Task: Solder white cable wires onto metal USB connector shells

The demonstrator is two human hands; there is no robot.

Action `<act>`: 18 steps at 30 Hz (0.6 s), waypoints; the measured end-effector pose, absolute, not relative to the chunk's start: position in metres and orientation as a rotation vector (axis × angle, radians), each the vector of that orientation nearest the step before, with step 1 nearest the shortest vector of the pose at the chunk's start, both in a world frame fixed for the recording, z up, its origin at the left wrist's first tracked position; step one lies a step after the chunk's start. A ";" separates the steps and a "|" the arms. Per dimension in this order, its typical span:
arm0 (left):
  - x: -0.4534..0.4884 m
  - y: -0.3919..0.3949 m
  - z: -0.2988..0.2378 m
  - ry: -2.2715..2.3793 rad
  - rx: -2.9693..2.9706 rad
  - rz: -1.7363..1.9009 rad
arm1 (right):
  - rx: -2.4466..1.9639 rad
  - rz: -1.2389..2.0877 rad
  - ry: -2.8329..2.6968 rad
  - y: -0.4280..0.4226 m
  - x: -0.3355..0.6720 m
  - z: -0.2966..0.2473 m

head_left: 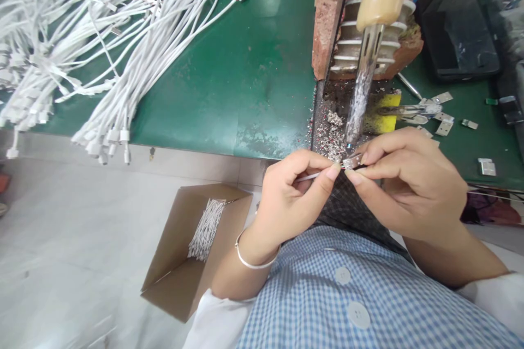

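My left hand (301,185) pinches a thin white cable (309,176) close to its end, between thumb and forefinger. A small metal USB connector (352,161) is pinched in my right hand (409,185), its end meeting the cable's tip. What else lies between the right fingertips is dark and hard to make out. Just above the connector points the tip of a soldering iron (362,82) with a wooden handle, fixed on a stand. Whether the tip touches the connector I cannot tell. Solder crumbs (333,136) are scattered beneath the iron.
Bundles of white cables (155,60) cover the green table's (254,65) left side. Bricks (326,32) stand around the iron's coiled holder. At right are a yellow sponge (388,112), loose USB connectors (444,125) and a black tray (460,38). A cardboard box (167,251) with white cables stands below.
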State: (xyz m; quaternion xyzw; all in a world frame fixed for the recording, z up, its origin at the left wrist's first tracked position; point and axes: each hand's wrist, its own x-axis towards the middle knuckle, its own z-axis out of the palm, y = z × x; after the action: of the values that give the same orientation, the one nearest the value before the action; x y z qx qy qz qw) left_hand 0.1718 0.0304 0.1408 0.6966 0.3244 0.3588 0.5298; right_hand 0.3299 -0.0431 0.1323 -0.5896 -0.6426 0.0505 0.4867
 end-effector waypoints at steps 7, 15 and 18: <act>0.169 0.027 0.140 0.788 1.672 0.825 | -1.391 0.185 -1.550 -0.050 0.329 0.131; 0.164 0.020 0.138 0.767 1.609 0.752 | -1.335 0.344 -1.507 -0.063 0.324 0.135; 0.161 0.018 0.137 0.757 1.576 0.725 | -1.302 0.501 -1.404 -0.069 0.322 0.135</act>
State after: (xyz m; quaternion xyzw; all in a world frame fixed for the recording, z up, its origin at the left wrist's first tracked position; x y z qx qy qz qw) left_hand 0.1607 0.0177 0.1368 0.6754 0.3246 0.3106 0.5847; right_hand 0.3222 -0.0685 0.1350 -0.5500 -0.5928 0.2115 0.5489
